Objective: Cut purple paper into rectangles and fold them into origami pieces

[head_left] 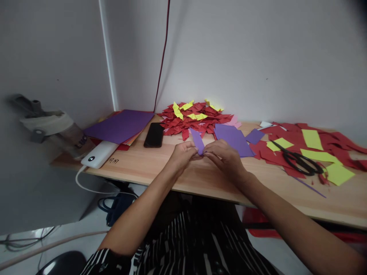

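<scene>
A narrow folded piece of purple paper (197, 139) is held up over the front part of the table. My left hand (184, 154) pinches its lower left side, fingers closed. On the other side, my right hand (222, 153) grips the lower right corner between thumb and fingertips. Just behind my right hand lies a stack of purple paper sheets (233, 138). Beyond the held paper is a heap of folded red paper pieces (177, 124) with some yellow and pink ones. The exact fold under my fingertips is hidden.
Black scissors (301, 162) rest among red scraps and yellow paper (312, 139) on the right. Left of my hands are a black phone (154, 135), large purple sheets (122, 124), a white power bank (100, 154) with a cable, and a bottle (69, 133). A wall stands behind the table.
</scene>
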A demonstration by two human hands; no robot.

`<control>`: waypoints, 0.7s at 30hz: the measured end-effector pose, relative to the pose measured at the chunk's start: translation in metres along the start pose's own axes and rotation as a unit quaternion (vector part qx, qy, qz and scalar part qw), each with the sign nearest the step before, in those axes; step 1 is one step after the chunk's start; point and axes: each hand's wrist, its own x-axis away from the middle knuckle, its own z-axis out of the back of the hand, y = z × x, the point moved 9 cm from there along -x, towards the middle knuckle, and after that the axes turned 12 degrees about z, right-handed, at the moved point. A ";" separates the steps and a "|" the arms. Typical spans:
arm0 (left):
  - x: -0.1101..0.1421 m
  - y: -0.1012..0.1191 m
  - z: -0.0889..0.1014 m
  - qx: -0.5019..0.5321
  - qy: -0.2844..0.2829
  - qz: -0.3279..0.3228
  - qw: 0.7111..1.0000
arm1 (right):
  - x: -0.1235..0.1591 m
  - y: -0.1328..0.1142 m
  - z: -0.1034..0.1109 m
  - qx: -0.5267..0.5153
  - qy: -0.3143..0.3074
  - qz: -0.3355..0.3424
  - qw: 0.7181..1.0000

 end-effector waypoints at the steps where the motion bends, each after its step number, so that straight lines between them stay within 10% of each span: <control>1: 0.000 0.000 0.000 -0.001 0.000 0.003 1.000 | 0.000 -0.001 -0.001 -0.001 -0.005 0.013 1.000; 10: 0.001 -0.002 0.008 0.010 0.003 0.043 0.999 | 0.003 -0.001 -0.005 0.010 -0.017 0.035 0.999; 21: -0.002 -0.001 0.003 -0.029 0.006 -0.030 0.999 | 0.008 0.023 -0.011 -0.064 -0.025 -0.156 0.985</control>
